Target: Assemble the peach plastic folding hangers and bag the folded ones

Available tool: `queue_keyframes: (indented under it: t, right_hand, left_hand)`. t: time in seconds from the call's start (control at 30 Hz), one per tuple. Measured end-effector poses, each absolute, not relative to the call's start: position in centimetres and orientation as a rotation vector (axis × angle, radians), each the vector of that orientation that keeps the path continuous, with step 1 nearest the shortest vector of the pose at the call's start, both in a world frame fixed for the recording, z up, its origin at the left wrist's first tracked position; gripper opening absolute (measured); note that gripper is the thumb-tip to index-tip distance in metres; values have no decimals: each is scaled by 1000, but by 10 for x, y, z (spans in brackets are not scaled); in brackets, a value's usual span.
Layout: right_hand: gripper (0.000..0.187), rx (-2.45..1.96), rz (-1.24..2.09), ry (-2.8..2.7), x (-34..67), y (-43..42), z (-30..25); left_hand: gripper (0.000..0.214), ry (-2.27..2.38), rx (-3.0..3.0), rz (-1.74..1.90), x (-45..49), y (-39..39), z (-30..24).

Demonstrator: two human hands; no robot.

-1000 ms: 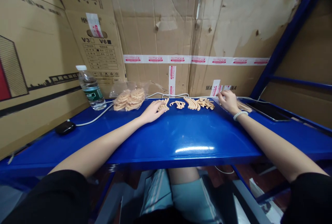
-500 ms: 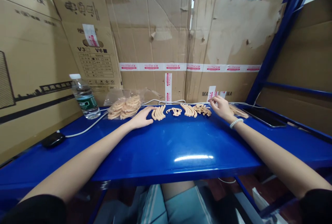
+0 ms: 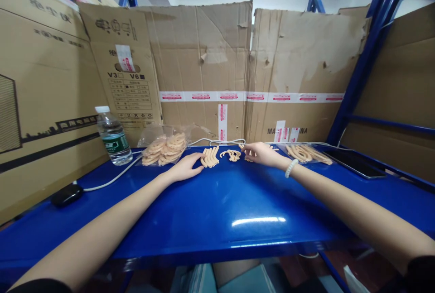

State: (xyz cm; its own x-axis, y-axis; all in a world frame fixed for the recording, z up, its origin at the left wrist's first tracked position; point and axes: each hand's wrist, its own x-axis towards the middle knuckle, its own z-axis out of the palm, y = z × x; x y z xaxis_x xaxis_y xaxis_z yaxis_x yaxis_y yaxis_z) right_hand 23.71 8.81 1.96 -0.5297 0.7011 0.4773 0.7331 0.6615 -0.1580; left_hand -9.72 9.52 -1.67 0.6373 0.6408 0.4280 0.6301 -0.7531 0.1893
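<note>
My left hand [image 3: 185, 168] lies flat on the blue shelf [image 3: 217, 202], fingers stretched, just left of a small row of curved tan plastic strips [image 3: 210, 156]. My right hand [image 3: 261, 153] reaches left across the shelf, fingers loosely curled over a group of tan pieces that it mostly hides. A few small tan curls [image 3: 231, 154] lie between the two hands. Another heap of long tan strips [image 3: 307, 153] sits to the right of my right wrist.
A clear bag of round tan parts [image 3: 164, 145] and a water bottle [image 3: 113, 136] stand at the back left. A white cable [image 3: 112, 178] runs to a black device [image 3: 67, 194]. A dark tablet [image 3: 355, 160] lies at the right. Cardboard walls surround the shelf.
My right hand has moved left from the right-hand heap to the middle pieces. My left hand slid slightly left off the row of strips. The camera tilted upward.
</note>
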Motion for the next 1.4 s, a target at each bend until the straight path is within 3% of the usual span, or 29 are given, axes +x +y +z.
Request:
queue_keyframes:
  t: [0.33,0.7,0.83,1.07,1.27,1.4]
  right_hand:
    - [21,-1160,-112,-2602,210,108,18]
    - [25,-1096,76,-2137,218,115,10]
    - [32,-1031,257,-1823,221,107,19]
    - [39,-912,752,-1522,224,52,22]
    - [41,-897,1125,-1415,211,19,-1]
    - [39,-874,1283,-1371,206,14,-5]
  left_hand:
    - [26,1061,2874,750,-104,99,-14]
    - [16,847,2832,738,-102,98,-12]
    - [15,834,2754,821,-103,92,-2]
    - [18,879,2379,1272,-82,66,30]
    - [13,817,1952,1256,-32,35,6]
    - [47,801,1716,1260,-20,25,-8]
